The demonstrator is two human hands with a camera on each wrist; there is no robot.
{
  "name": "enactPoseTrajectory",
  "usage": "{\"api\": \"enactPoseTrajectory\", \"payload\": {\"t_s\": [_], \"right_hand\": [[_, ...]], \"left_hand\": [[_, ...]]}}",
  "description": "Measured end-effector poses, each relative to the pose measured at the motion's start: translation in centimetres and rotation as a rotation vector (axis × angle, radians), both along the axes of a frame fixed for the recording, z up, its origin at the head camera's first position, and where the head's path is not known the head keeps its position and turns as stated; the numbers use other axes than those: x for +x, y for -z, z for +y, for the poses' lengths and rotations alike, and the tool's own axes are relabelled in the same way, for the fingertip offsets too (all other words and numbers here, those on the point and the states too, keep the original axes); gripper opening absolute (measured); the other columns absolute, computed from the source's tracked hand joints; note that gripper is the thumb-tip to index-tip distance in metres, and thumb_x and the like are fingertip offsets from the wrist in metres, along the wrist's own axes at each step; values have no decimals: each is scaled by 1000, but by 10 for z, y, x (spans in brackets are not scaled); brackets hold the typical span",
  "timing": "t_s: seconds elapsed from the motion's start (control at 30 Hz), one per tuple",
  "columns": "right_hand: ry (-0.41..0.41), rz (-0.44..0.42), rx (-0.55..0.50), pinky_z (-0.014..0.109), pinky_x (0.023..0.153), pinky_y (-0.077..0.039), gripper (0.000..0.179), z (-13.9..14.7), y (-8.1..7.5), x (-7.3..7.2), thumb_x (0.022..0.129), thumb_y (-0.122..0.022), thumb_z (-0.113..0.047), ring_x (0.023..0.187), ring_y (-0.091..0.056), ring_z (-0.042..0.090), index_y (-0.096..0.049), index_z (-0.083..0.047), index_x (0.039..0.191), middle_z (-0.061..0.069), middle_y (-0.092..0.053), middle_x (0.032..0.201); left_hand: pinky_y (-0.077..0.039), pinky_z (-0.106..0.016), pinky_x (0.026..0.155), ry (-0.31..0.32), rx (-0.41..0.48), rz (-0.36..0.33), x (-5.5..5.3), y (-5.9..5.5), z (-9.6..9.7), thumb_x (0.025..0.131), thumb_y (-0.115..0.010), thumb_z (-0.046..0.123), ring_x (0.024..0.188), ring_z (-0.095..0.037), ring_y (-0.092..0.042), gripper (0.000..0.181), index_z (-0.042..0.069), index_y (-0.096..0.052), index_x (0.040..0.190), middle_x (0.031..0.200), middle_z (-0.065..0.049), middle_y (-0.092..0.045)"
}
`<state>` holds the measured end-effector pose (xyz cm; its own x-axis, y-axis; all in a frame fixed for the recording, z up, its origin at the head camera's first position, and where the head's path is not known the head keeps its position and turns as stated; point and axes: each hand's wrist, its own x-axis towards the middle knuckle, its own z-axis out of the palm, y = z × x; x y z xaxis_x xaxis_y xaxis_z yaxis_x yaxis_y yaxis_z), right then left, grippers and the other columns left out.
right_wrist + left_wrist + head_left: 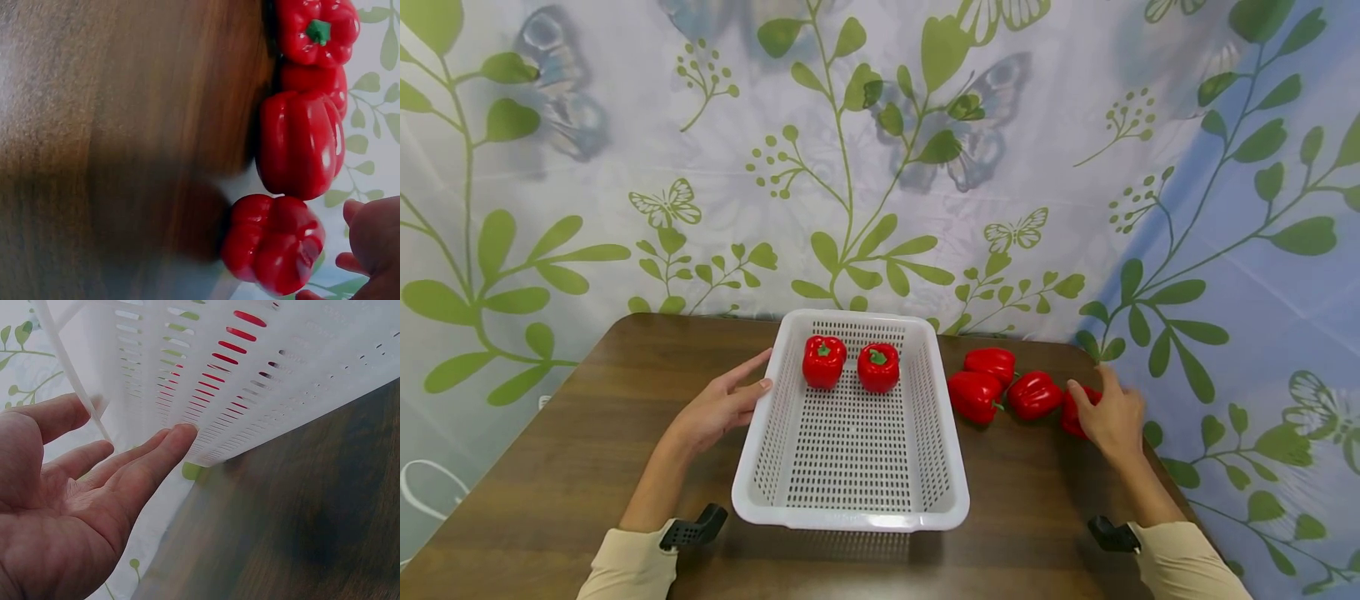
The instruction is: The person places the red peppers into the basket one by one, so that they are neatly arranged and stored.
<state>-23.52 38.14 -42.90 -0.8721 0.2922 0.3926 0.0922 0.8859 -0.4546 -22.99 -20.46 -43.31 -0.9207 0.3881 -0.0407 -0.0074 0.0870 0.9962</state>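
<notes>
A white perforated plastic basket (853, 450) holds two red bell peppers, one on the left (823, 367) and one on the right (878, 368), green stems up. My left hand (721, 410) is at its left side, fingers extended, thumb by the rim; the left wrist view shows the hand (81, 494) palm up beside the slotted wall (250, 381). My right hand (1112, 417) reaches over the rightmost red bell pepper (1075, 412), partly covering it. In the right wrist view its spread fingers lie beside that pepper (272, 244), not visibly wrapped round it.
Several more red bell peppers (973, 397) lie close together right of the basket on the brown wooden table (1022, 508). A curtain with leaves and butterflies (880, 167) hangs behind and along the right. A white cable (430, 467) loops at the left.
</notes>
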Motion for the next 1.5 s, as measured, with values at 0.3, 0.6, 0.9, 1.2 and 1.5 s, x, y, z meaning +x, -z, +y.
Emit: {"api": "enactPoseTrajectory", "payload": {"t_s": [0.3,0.6,0.9,1.2,1.5], "right_hand": [[5,-100,11,68,94,-41,61,7,5,-1,101,-57,-39,109,-50,64,-46,6,141,45,-54,127],[20,-200,-17,69,98,-41,72,11,7,-3,102,-50,-51,115,-49,64,-41,6,145,43,-50,135],[35,-306,-35,71,101,-39,81,16,6,-3,101,-48,-57,120,-44,66,-34,7,148,44,-43,141],[48,-281,-63,70,105,-36,79,14,6,-3,99,-54,-51,124,-42,64,-35,8,147,43,-43,142],[40,-228,-80,70,104,-36,78,17,6,0,96,-60,-51,123,-42,62,-41,5,145,40,-46,141]], "left_hand": [[-57,-47,97,-9,-6,-6,-1,-1,0,105,-57,32,122,-40,-64,69,27,-21,164,148,-29,-50],[-57,-47,96,-3,2,-4,-1,-1,-1,105,-56,31,122,-39,-64,69,26,-20,164,147,-30,-50],[-58,-46,95,6,13,0,-1,0,0,106,-55,29,124,-40,-64,68,25,-20,164,148,-30,-49],[-59,-44,95,18,30,-5,-1,1,0,107,-54,28,123,-38,-65,67,24,-19,164,148,-31,-48],[-59,-45,95,17,18,10,-2,3,-1,107,-53,29,122,-38,-65,67,24,-19,164,147,-30,-50]]}}
